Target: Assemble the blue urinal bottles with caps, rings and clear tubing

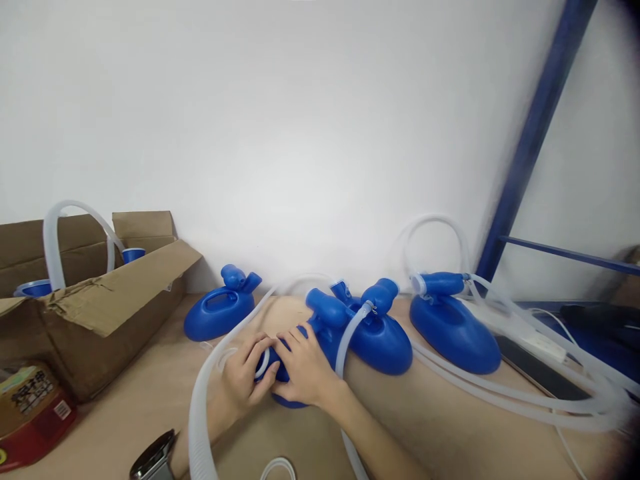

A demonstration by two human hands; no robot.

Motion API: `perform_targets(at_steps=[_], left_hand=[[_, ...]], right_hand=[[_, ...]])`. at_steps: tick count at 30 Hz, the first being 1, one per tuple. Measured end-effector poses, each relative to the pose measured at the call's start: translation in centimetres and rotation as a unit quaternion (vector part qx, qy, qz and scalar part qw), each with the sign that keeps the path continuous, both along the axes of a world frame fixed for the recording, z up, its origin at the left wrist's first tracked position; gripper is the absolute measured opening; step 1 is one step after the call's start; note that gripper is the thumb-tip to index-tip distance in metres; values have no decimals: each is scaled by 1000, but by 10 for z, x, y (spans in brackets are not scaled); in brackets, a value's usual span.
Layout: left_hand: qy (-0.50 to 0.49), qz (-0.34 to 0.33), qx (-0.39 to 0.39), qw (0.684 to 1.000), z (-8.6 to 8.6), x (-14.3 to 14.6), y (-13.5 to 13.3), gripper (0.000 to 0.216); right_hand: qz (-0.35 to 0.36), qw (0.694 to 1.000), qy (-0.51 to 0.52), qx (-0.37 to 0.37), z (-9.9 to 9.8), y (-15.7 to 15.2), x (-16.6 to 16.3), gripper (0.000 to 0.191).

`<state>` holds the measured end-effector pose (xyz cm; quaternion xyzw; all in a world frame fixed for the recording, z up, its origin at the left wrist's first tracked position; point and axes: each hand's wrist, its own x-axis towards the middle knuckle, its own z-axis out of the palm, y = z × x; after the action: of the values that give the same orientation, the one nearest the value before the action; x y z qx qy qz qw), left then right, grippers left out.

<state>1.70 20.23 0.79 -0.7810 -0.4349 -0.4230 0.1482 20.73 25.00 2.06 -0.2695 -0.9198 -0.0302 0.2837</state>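
Note:
A blue plastic urinal bottle (327, 340) lies on the table before me, partly covered by my hands. My left hand (250, 373) is closed, its thumb and fingers around a white ring (263, 363) at the bottle's near-left end. Whether the ring is fixed to the bottle, I cannot tell. My right hand (307, 367) curves over the same bottle, gripping it beside the left hand. Just behind sits another blue urinal bottle (390, 347), with a translucent hose (353, 333) on its spout. A ribbed hose (200, 413) runs across my left forearm.
More blue urinal bottles stand at the back left (217, 313) and at the right (455, 333), the latter with coiled hose. At far left is an open cardboard box (120, 327) containing hoses and blue parts. A phone (540, 373), a white ring (279, 467) and a blue post (535, 133) are also visible.

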Motion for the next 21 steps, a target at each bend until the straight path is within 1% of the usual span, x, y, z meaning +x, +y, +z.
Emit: perform_targets(at_steps=[2, 4, 5, 7, 9, 12, 14, 19, 21], left_hand=[[11, 23, 25, 999, -1, -2, -3, 30], [45, 42, 42, 997, 1, -5, -7, 34], [70, 40, 52, 995, 3, -7, -9, 37], [125, 13, 72, 989, 8, -10, -12, 41], [155, -10, 62, 986, 13, -13, -13, 44], [128, 0, 11, 992, 18, -14, -13, 42], [113, 5, -13, 994, 17, -13, -13, 41], [85, 0, -19, 996, 9, -8, -8, 41], [101, -9, -19, 995, 12, -12, -8, 48]], right_hand=[[-2, 1000, 2, -4, 0, -1, 0, 55], [-2, 1000, 2, -7, 1, -1, 0, 57], [-1, 1000, 1, -8, 1, -1, 0, 57], [2, 1000, -3, -9, 1, -1, 0, 57], [3, 1000, -3, -9, 1, 0, 0, 57], [5, 1000, 4, -13, 0, 1, 0, 56], [7, 1000, 7, -16, -1, 1, 0, 57], [9, 1000, 7, -18, -1, 0, 1, 62], [12, 1000, 5, -20, -1, 0, 2, 65]])
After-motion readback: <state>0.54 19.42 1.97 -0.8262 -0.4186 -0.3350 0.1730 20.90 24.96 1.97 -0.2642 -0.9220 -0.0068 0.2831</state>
